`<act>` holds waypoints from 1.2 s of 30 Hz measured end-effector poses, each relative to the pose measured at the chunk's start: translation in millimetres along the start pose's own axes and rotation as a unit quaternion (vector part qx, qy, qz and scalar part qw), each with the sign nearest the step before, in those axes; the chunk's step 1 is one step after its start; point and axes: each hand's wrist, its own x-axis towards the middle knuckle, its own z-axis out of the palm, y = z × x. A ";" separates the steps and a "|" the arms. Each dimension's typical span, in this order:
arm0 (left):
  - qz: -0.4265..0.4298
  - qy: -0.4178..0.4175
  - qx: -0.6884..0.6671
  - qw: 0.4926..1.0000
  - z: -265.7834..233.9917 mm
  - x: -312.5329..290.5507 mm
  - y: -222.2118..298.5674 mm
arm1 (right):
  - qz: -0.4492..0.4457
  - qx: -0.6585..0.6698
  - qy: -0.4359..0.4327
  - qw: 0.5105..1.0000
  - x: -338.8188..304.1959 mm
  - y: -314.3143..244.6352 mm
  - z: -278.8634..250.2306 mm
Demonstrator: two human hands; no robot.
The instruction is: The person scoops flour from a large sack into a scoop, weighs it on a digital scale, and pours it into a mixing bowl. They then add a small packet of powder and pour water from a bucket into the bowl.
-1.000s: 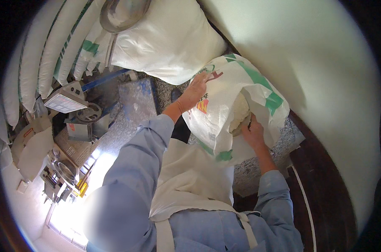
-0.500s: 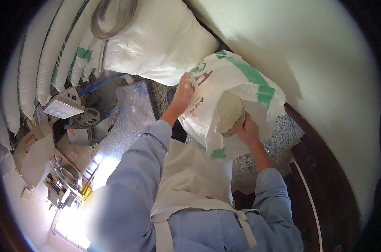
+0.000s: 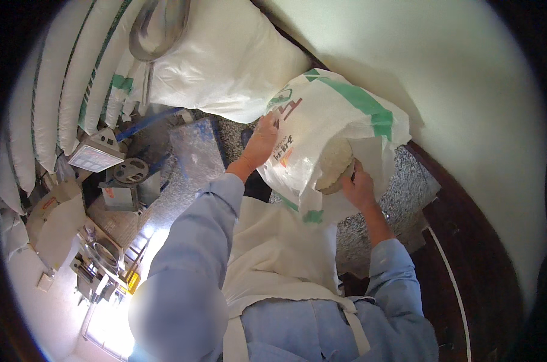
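A white woven sack (image 3: 324, 117) with green bands leans in front of me, its mouth open toward me. My left hand (image 3: 263, 142) grips the sack's left side, fingers closed on the material. At the mouth, my right hand (image 3: 359, 187) is closed on the edge of a shallow scoop heaped with pale powder (image 3: 335, 161). The sack's loose rim partly covers the heap's left side, and the scoop's handle is hidden behind my fingers. A white apron (image 3: 279, 253) hangs below the sack.
A large plump white sack (image 3: 225, 57) lies beyond my left hand, with a metal scoop (image 3: 159, 30) on it. Several stacked sacks (image 3: 74, 72) stand at the left. Near them are a scale (image 3: 97, 151), a handwheel (image 3: 130, 171) and a blue-edged metal plate (image 3: 195, 148). A pale wall rises at right.
The heaped scoop has shifted slightly right, and the sack's rim now covers more of it. My left hand keeps its grip on the sack's side. The whole view has turned a little.
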 end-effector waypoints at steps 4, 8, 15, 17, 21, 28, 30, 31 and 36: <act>-0.066 0.090 0.005 0.994 -31.3 -29.9 38.1 | 0.027 -0.015 -0.010 0.999 -9.9 -0.1 -12.2; -0.094 0.162 -0.140 0.972 -56.0 -52.2 77.1 | 0.026 0.010 -0.002 1.000 -19.6 -5.7 -26.7; -0.111 0.169 -0.062 0.977 -86.2 -98.5 119.8 | 0.027 0.008 0.028 0.999 -43.9 -15.2 -56.6; -0.136 0.186 -0.107 0.967 -87.6 -111.5 134.4 | 0.008 0.019 0.036 0.999 -50.8 -12.2 -64.5; -0.131 0.178 -0.080 0.972 -86.3 -131.0 160.0 | -0.009 0.044 0.063 0.997 -64.0 -0.1 -77.1; -0.151 0.196 -0.088 0.965 -62.2 -156.1 189.1 | 0.009 0.087 0.047 0.995 -77.5 15.7 -96.9; -0.163 0.197 -0.094 0.962 -56.8 -167.8 192.4 | 0.047 0.092 0.029 0.994 -82.3 15.5 -102.0; -0.161 0.197 -0.082 0.963 -54.9 -173.7 193.1 | 0.066 0.083 0.028 0.994 -85.1 14.9 -105.5; -0.181 0.233 -0.093 0.951 -42.3 -203.3 195.7 | 0.045 0.113 0.018 0.992 -99.2 10.7 -121.6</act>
